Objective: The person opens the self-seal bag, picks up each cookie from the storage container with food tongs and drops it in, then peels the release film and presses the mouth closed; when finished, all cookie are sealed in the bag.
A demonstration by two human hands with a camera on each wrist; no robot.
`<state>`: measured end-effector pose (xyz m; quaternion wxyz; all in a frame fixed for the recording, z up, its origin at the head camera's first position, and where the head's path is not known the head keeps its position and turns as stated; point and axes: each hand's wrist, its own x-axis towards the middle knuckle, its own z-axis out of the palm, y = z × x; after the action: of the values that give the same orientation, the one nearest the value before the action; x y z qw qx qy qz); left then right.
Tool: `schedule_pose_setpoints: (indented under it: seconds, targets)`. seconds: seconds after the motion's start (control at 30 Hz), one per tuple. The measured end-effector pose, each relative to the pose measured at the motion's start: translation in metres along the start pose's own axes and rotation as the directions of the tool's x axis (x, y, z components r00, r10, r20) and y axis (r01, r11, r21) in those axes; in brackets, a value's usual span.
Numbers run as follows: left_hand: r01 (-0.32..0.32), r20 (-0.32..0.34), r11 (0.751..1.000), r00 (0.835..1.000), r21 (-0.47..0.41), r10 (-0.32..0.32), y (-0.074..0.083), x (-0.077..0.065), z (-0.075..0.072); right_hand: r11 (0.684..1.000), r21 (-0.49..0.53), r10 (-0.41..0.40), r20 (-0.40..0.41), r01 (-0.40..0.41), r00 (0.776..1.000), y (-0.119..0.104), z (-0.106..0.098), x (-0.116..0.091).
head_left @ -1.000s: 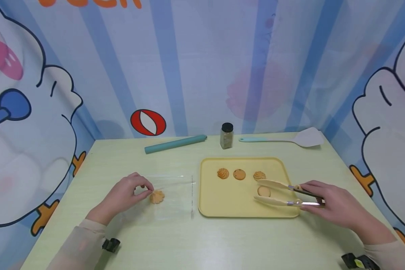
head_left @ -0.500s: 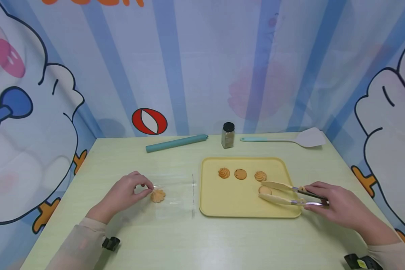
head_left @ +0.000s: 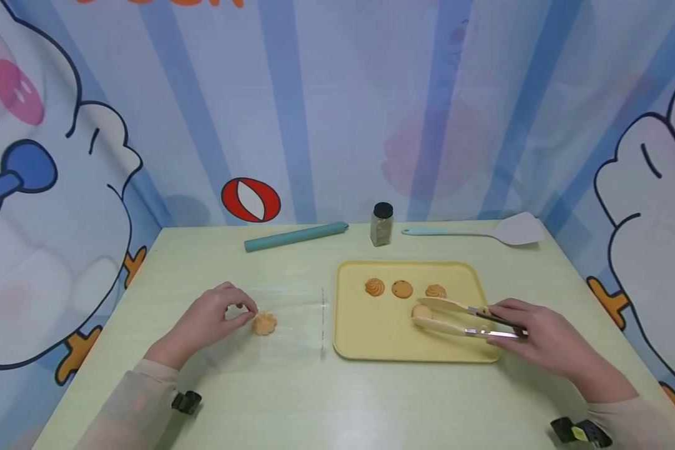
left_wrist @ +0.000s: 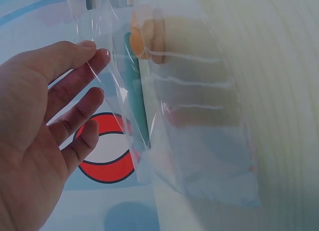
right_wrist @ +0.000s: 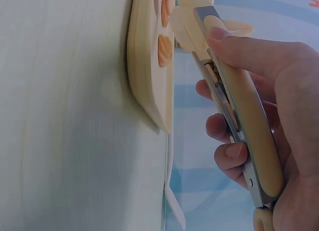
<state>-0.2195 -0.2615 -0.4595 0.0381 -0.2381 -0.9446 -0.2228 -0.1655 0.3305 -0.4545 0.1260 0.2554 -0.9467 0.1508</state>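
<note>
My left hand (head_left: pixel 208 319) pinches the open edge of a clear plastic bag (head_left: pixel 300 344) between thumb and forefinger; its other fingers are loosely bent in the left wrist view. Near the bag's mouth lies a flower-shaped cookie (head_left: pixel 264 324). My right hand (head_left: pixel 542 337) grips the cream and metal handles of food tongs (head_left: pixel 447 327), thumb on top. Between the tongs' cream tips is a plain round cookie (head_left: pixel 421 312), over the yellow tray (head_left: pixel 382 349). Two swirled cookies (head_left: pixel 374 287) and a speckled round one (head_left: pixel 402 289) sit in a row at the tray's back.
Along the table's back edge lie a teal stick-like roll (head_left: pixel 295 237) and a spatula (head_left: pixel 517 230) with a pale blade. A small black-capped jar (head_left: pixel 382 225) stands between them. A printed curtain (head_left: pixel 337 112) hangs behind the table.
The tongs have narrowed around the plain round cookie and shifted left with it, right hand following. My left hand keeps its hold on the bag; the view shifts slightly.
</note>
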Motion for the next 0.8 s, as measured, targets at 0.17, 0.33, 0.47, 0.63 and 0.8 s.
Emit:
schedule_pose_setpoints:
  seconds: [0.17,0.33,0.47,0.63,0.8]
  targets:
    - [0.009,0.014,1.0,1.0,0.002,-0.009,-0.001,0.0,0.0,0.998,0.027,-0.056,-0.028,0.057,0.998,-0.012,0.008,0.016]
    - [0.005,0.005,1.0,1.0,0.004,-0.005,-0.001,-0.001,0.0,0.994,0.046,-0.096,-0.041,0.098,0.995,-0.025,0.017,0.034]
    - [0.003,0.01,1.0,1.0,0.003,-0.003,0.0,0.0,0.0,0.989,0.072,-0.128,-0.049,0.131,0.991,-0.036,0.027,0.049]
    - [0.019,0.009,1.0,1.0,0.005,-0.019,0.001,0.002,-0.001,0.976,0.105,-0.186,-0.046,0.19,0.982,-0.055,0.037,0.072]
    - [0.031,0.009,1.0,0.999,0.001,-0.031,0.001,0.004,-0.002,0.96,0.143,-0.239,-0.028,0.241,0.971,-0.072,0.048,0.092]
